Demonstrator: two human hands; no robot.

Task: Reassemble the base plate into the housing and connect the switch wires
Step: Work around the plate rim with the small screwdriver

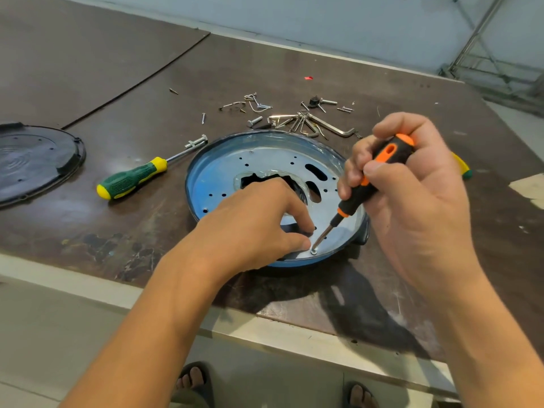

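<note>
A round blue housing (203,175) lies on the brown table with a silvery perforated base plate (265,160) set inside it. My right hand (412,195) grips an orange-and-black screwdriver (371,181), its tip on a screw (313,251) at the plate's near edge. My left hand (259,228) rests on the plate, thumb and forefinger pinched close beside that screw. It covers the near part of the plate's central opening. No switch wires are visible.
A green-and-yellow screwdriver (132,178) lies left of the housing. A black round cover (32,160) sits at the far left. Loose screws, bolts (253,106) and a set of hex keys (315,123) are scattered behind the housing. The table's front edge (206,313) runs close below my arms.
</note>
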